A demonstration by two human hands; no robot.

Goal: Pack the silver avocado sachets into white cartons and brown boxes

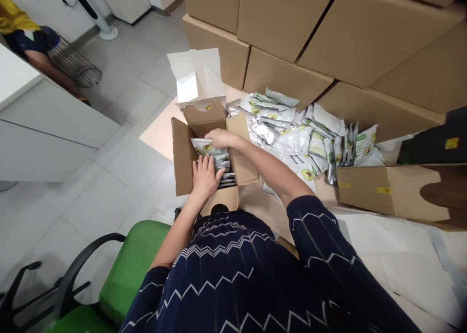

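Sachets (pixel 213 158) in carton (pixel 181 157) | left hand (pixel 206 177) flat, grip released | right hand (pixel 219 138) grip seemingly grasping one

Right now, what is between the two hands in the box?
In the head view, stacked packets fill the box between the left hand and right hand.

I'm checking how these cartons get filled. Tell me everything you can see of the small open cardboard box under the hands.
The small cardboard box is plain brown, its four flaps folded outward. It sits upright at the table edge in front of the person. Silver sachets with avocado prints are stacked inside. The left hand lies flat on the stack; the right hand reaches in over the far side, touching the top sachet.
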